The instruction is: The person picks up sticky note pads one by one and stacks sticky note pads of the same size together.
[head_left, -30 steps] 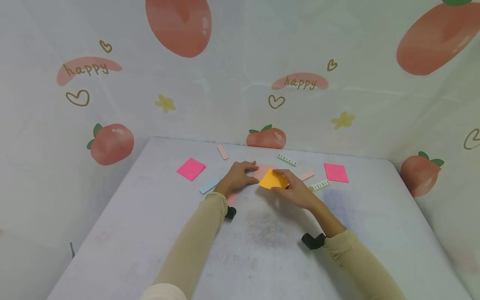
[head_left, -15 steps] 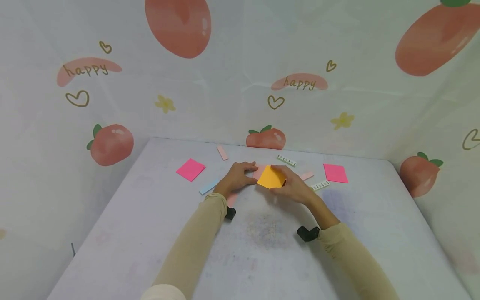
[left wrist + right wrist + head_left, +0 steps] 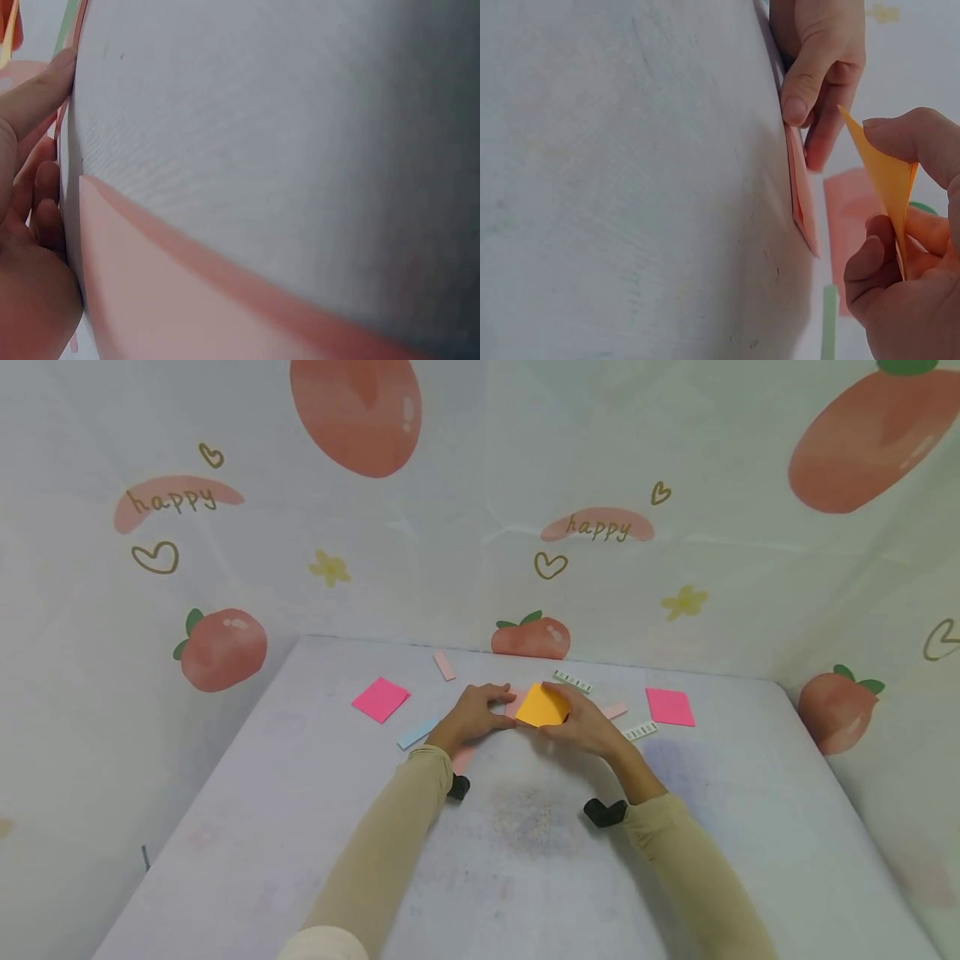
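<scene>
I see the pale grey table (image 3: 525, 860) filling the lower frame. At centre, my left hand (image 3: 472, 714) presses the light pink square note (image 3: 520, 700) flat; my right hand (image 3: 588, 727) pinches the orange square sticky note (image 3: 542, 706) above it. A loose pinch could let it fall crooked.

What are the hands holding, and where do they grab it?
The right hand pinches the orange paper square at its edge, lifted off the table. The left hand holds nothing; it presses a pale pink paper flat on the table.
</scene>
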`<state>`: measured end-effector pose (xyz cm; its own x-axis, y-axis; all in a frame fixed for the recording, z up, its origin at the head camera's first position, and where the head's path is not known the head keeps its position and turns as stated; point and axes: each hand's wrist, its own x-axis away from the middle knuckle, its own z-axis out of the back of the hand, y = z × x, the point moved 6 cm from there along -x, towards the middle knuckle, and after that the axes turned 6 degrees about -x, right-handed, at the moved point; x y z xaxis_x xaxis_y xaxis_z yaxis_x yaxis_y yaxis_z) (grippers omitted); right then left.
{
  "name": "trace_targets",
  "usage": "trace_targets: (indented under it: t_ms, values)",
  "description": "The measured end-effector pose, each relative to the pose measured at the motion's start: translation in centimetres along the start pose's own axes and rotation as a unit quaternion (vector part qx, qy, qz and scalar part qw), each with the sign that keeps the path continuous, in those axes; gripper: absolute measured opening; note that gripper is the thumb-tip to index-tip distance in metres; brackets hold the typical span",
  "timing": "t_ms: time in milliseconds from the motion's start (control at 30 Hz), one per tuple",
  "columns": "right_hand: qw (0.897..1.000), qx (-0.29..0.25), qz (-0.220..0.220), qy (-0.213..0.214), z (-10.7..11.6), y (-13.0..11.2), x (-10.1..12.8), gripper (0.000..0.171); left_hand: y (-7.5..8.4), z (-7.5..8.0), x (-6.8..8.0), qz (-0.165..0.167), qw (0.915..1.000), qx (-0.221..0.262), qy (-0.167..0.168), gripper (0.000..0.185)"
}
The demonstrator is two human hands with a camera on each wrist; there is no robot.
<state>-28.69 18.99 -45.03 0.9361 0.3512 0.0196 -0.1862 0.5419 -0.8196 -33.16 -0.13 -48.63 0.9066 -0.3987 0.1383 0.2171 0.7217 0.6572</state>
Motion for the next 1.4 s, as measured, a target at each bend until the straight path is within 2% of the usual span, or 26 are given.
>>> trace_targets:
  t_ms: [267, 433, 567, 800, 1000, 1167, 1400]
  values:
    - [1.0, 0.005, -0.018, -0.001, -0.3, 0.7, -1.2, 0.078, 0.1, 0.3, 0.3, -0.005, 0.9999, 0.013, -0.009, 0.056]
    - [1.0, 0.006, -0.025, 0.001, -0.3, 0.8, -1.5, 0.079, 0.2, 0.8, 0.8, 0.008, 0.9974, 0.068, -0.022, 0.054]
    - [1.0, 0.002, -0.018, 0.004, -0.3, 0.8, -1.5, 0.078, 0.3, 1.3, 0.9, 0.016, 0.9955, 0.092, -0.014, 0.05]
    - [1.0, -0.008, -0.004, 0.008, -0.3, 0.9, -1.6, 0.078, 1.3, 1.4, 0.3, 0.0, 0.9965, 0.084, 0.006, 0.043]
    - [1.0, 0.009, 0.004, 0.005, -0.2, 0.6, -1.6, 0.077, 1.7, 0.8, 0.0, 0.016, 0.9965, 0.081, 0.014, 0.044]
    - [1.0, -0.002, -0.001, 0.006, -0.2, 0.4, -1.6, 0.078, 1.9, 0.7, 0.0, 0.029, 0.995, 0.095, 0.012, 0.045]
    - [1.0, -0.02, 0.008, 0.003, -0.3, -0.1, -1.7, 0.079, 2.1, 0.6, 0.0, 0.041, 0.9935, 0.107, 0.001, 0.031]
